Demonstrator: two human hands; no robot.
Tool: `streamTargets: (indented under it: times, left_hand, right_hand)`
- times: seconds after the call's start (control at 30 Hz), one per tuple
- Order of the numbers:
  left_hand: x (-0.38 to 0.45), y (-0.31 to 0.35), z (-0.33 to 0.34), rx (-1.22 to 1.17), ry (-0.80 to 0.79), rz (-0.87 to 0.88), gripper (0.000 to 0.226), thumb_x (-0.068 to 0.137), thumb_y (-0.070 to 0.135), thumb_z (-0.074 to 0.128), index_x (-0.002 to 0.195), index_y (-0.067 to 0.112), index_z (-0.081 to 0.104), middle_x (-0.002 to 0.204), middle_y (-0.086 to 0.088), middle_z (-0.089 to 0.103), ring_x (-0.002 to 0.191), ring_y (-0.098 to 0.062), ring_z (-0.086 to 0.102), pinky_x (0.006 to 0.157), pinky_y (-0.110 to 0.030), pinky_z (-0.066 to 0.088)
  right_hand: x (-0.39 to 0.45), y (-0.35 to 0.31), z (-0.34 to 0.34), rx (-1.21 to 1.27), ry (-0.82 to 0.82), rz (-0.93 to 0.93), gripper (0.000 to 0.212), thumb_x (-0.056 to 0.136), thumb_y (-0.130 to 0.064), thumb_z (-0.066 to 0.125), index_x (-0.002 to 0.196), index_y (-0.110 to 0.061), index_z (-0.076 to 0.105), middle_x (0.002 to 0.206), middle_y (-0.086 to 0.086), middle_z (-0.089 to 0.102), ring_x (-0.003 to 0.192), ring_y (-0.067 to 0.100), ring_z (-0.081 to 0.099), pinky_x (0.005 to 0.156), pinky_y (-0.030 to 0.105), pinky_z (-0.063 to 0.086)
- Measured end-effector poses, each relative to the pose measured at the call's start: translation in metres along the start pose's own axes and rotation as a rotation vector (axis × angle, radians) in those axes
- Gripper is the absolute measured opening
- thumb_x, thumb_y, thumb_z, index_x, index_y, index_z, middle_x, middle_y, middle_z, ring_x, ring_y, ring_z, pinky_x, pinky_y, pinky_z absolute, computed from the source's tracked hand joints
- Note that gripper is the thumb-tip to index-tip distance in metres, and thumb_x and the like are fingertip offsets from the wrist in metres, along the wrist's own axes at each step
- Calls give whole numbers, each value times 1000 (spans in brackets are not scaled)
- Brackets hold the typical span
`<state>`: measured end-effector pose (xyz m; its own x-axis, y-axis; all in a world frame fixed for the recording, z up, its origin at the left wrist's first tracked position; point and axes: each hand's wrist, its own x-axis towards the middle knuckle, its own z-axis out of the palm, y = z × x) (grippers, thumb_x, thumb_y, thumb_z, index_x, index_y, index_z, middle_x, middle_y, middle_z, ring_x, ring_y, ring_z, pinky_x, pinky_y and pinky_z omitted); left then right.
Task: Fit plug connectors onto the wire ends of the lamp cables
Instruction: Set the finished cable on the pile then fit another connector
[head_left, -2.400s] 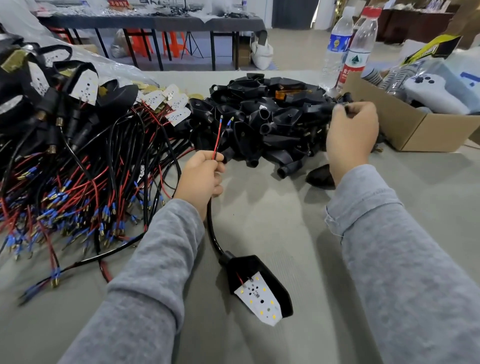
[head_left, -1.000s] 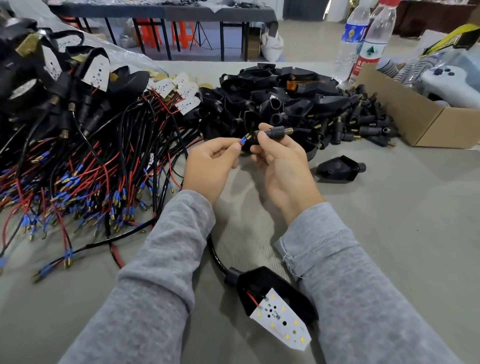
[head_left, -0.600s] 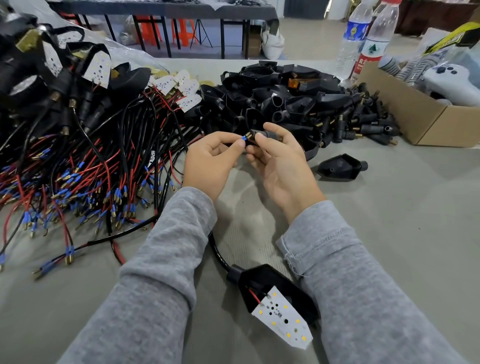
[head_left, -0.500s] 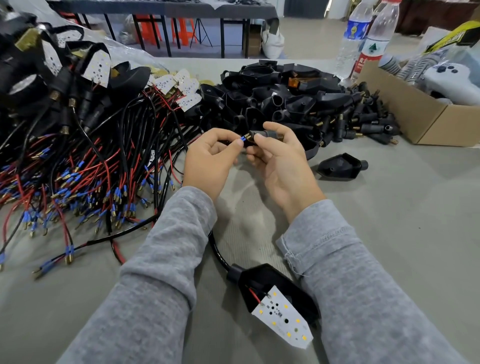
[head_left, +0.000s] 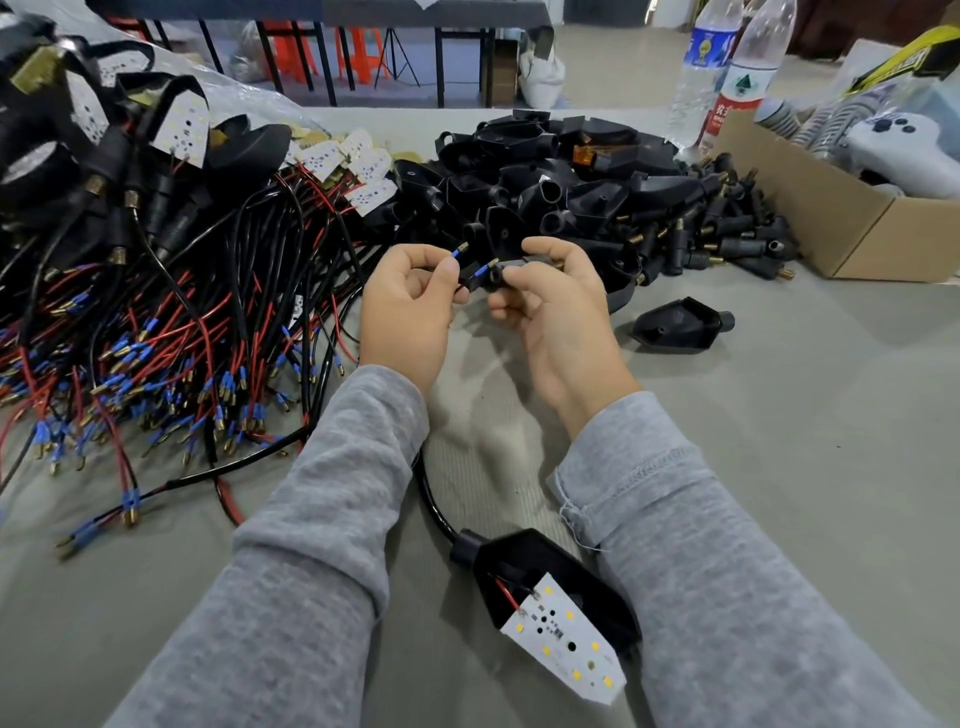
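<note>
My left hand (head_left: 410, 306) pinches the wire ends (head_left: 457, 253) of a lamp cable, whose blue-sleeved brass tips stick up between thumb and fingers. My right hand (head_left: 558, 312) grips a black plug connector (head_left: 511, 265) close to those tips; one blue tip points at the connector's open end. The black cable (head_left: 431, 499) runs down under my left arm to a black lamp head (head_left: 545, 587) with a white LED board (head_left: 566, 639), lying on the grey table between my forearms.
A tangle of red and black lamp cables (head_left: 171, 332) covers the left of the table. Black housings (head_left: 545, 182) and loose plug connectors (head_left: 727, 239) are heaped behind my hands. One housing (head_left: 680, 327) lies apart at right. A cardboard box (head_left: 841, 218) and two water bottles (head_left: 727, 78) stand far right.
My right hand came back from the connector pile with a plug and met my left hand. The wire tip has since drawn slightly apart from the plug, and two blue tips now show.
</note>
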<state>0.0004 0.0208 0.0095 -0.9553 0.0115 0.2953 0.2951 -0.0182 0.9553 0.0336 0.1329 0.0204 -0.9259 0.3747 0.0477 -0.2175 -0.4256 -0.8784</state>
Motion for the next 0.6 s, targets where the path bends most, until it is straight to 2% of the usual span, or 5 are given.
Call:
streamTargets:
  times: [0.07, 0.17, 0.3, 0.47, 0.6]
  left_hand:
    - [-1, -1, 0, 46, 15, 34, 13, 97, 13, 54, 87, 22, 55, 65, 5, 60, 54, 3, 55, 56, -14, 41]
    - [-2, -1, 1, 121, 15, 95, 18, 96, 11, 54, 85, 25, 52, 64, 4, 58, 58, 4, 59, 60, -11, 43]
    - [-3, -1, 1, 175, 14, 119, 23, 96, 10, 54, 83, 28, 51, 65, 2, 57, 62, 1, 61, 63, -11, 45]
    - [-3, -1, 1, 201, 66, 114, 17, 95, 8, 55, 85, 22, 52, 66, -1, 56, 63, -5, 60, 59, -7, 43]
    - [-1, -2, 0, 193, 92, 100, 17, 95, 11, 55, 84, 24, 52, 68, -2, 59, 71, -21, 64, 68, -23, 50]
  right_hand:
    - [1, -2, -2, 80, 26, 11, 21, 91, 7, 49, 104, -9, 52, 83, 12, 58, 54, 16, 57, 55, 26, 49]
    - [3, -4, -3, 140, 17, 28, 18, 93, 5, 47, 103, -9, 53, 79, 9, 58, 54, 15, 58, 54, 25, 50]
    - [2, -3, -2, 88, 6, 8, 19, 93, 6, 49, 105, -8, 52, 76, 7, 59, 54, 15, 58, 56, 27, 50]
    - [2, -1, -3, -32, -4, -49, 23, 90, 7, 52, 106, -9, 54, 76, 6, 55, 56, 15, 57, 58, 27, 50]
    - [0, 2, -4, -242, 22, -107, 30, 86, 3, 60, 109, -16, 55, 86, 8, 59, 60, 11, 59, 64, 24, 53]
